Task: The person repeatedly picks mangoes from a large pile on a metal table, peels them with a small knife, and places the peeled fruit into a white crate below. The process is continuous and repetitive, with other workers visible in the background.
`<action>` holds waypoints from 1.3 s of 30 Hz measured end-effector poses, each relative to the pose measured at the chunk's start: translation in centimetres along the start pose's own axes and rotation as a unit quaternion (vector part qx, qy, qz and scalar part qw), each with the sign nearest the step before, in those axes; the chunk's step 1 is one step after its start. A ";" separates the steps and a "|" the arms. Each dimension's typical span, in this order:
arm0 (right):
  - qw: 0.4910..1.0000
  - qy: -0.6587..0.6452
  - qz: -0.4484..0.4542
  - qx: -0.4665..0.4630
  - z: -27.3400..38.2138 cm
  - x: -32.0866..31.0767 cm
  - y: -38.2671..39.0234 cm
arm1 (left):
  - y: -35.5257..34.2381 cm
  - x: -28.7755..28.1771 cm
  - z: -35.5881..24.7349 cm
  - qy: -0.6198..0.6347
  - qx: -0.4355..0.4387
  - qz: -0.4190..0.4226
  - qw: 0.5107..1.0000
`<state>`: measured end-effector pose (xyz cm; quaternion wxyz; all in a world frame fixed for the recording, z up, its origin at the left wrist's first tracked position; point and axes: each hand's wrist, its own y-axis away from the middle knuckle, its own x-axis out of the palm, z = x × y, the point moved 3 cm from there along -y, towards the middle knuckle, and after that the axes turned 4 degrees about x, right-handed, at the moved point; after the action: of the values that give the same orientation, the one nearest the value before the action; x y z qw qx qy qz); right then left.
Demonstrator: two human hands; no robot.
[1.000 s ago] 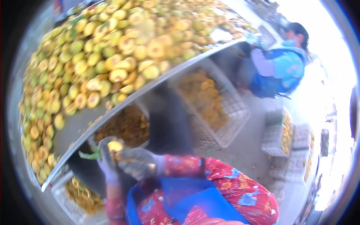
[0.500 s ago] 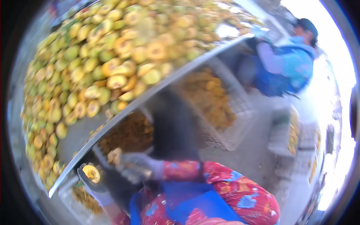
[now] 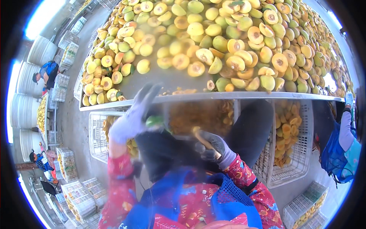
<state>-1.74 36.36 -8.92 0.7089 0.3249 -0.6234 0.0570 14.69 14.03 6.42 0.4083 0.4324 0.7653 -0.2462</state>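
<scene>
The gloved left hand [image 3: 142, 106] is hovering, blurred, over the near rim of the metal table [image 3: 228, 95], its fingers extended and loosely apart. The gloved right hand [image 3: 216, 142] is clasping a slim tan stick-like tool [image 3: 206, 142], while halved yellow stone fruit [image 3: 280, 62] are lying heaped across the table.

Metal table [image 3: 167, 80] — yellow-green fruit [image 3: 235, 45] heaped, many halved.

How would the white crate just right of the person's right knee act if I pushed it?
The white crate would probably feel heavy, because lots of orange fruit pieces lie inside. Its straight lattice walls look like plastic, so it likely stays stiff. The top fruit pieces might slide around, since nothing covers them.
</scene>
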 end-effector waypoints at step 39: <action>0.436 0.756 -0.284 -0.397 -0.1 9.5 5.0 | 0.0 12.5 -5.4 0.641 -0.146 -0.074 0.750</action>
<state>-2.02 37.23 1.77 0.9255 -0.0062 0.3340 -0.1786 8.85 23.75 -1.06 -0.1395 0.3659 0.9034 0.1745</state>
